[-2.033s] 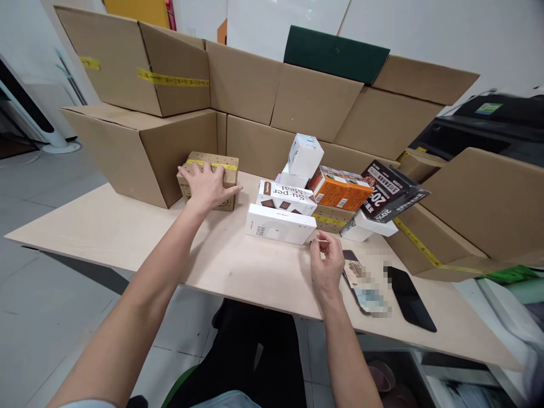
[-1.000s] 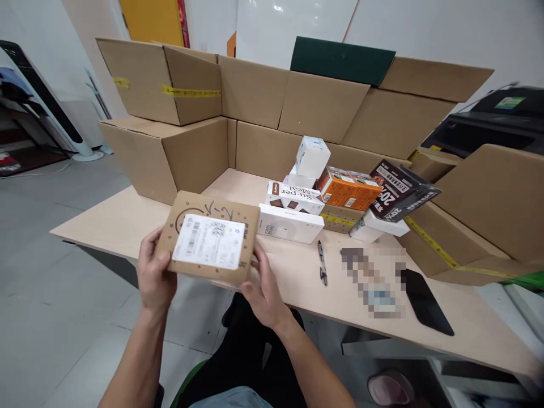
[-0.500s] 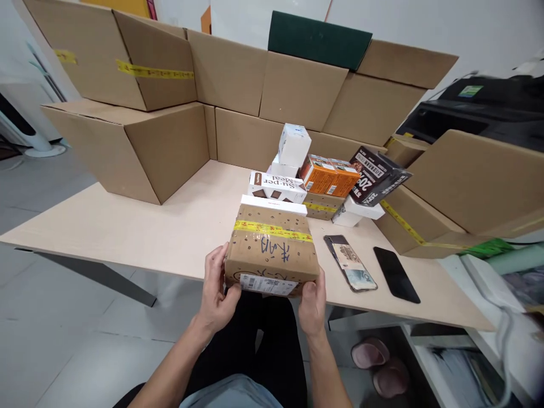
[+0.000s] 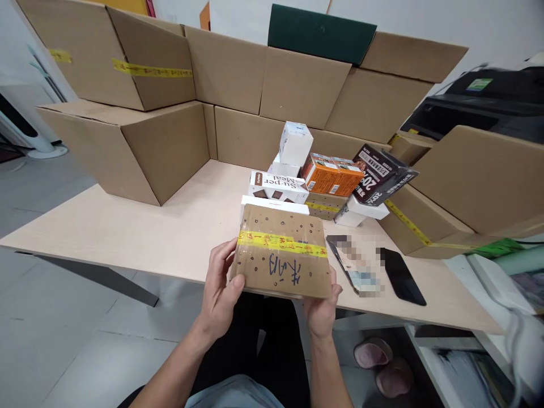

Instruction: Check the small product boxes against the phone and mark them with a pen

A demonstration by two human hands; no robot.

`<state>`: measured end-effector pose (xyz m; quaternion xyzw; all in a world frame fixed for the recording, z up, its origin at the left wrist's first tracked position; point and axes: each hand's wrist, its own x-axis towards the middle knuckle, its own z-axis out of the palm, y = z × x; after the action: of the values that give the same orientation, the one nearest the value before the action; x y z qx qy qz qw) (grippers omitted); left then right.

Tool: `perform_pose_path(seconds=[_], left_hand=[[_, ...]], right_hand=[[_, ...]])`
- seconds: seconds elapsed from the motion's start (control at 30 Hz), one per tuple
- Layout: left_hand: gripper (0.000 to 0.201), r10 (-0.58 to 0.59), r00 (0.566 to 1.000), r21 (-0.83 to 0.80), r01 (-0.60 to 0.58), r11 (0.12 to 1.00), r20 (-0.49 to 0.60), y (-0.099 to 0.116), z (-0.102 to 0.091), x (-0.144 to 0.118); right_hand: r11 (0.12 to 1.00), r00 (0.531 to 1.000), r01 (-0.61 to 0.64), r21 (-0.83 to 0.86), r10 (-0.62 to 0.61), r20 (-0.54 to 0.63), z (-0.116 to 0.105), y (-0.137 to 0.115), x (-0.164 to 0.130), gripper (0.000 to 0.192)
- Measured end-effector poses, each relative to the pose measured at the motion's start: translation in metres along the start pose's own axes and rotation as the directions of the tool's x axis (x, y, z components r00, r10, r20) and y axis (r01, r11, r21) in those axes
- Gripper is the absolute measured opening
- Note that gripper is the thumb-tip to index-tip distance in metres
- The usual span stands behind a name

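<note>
A brown cardboard box [image 4: 278, 272] with yellow tape, small drawn circles and blue handwriting is held up at the table's front edge. My left hand [image 4: 221, 289] grips its left side, thumb on the top face. Around the right front corner closes my right hand [image 4: 322, 306], its fingers partly hidden under the box. Just behind the box lies a white box [image 4: 276, 205], and beyond it a white "Su-per Meal" box [image 4: 278, 188] with brown squares.
Behind stand stacked white boxes [image 4: 295, 144], orange boxes [image 4: 334, 174] and a tilted dark box [image 4: 380, 175]. A black phone [image 4: 403, 276] and a blurred-out item [image 4: 355, 265] lie right. Large cardboard boxes [image 4: 164, 153] wall the table [image 4: 161, 235].
The cardboard box has tipped so its top face shows more fully and its labelled front side is out of sight. My right hand has shifted lower and slightly right, more beneath the box.
</note>
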<state>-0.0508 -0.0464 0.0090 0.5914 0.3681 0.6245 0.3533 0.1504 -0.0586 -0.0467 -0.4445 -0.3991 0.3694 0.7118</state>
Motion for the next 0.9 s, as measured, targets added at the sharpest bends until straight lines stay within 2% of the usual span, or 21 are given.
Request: perform_pose_path(seconds=[0.13,0.3,0.47,0.6,0.73,0.8,0.9], left_hand=[[0.055,0.073,0.997,-0.133,-0.074,0.988,-0.012,-0.012,0.001,-0.004],[0.053,0.135,0.991,-0.163,-0.136,0.977,-0.017,-0.025,-0.004,-0.01],[0.052,0.265,0.964,-0.057,-0.265,0.962,-0.012,-0.039,-0.01,-0.02],[0.055,0.344,0.938,0.151,-0.335,0.93,-0.037,-0.053,-0.012,-0.027],[0.06,0.39,0.918,0.302,-0.351,0.886,-0.075,-0.053,-0.008,-0.028],[0.061,0.456,0.884,0.351,-0.396,0.848,-0.104,-0.046,-0.004,-0.027],[0.055,0.571,0.814,0.446,-0.474,0.76,-0.107,-0.03,0.003,-0.025]], right_hand=[[0.999,1.0,0.022,0.032,-0.022,0.001,-0.002,-0.007,0.004,0.048],[0.999,0.999,0.05,-0.008,-0.05,0.021,-0.004,-0.009,0.005,0.044],[0.996,0.997,0.064,-0.056,-0.062,0.037,-0.006,-0.008,0.002,0.046],[0.961,0.996,0.078,-0.266,-0.063,0.063,-0.016,-0.011,0.011,0.039],[0.822,0.989,0.139,-0.553,-0.141,0.039,-0.029,-0.026,0.042,0.03],[0.702,0.982,0.165,-0.692,-0.182,0.049,-0.032,-0.032,0.061,0.033],[0.505,0.984,0.18,-0.844,-0.107,0.145,-0.03,-0.035,0.083,0.04]])
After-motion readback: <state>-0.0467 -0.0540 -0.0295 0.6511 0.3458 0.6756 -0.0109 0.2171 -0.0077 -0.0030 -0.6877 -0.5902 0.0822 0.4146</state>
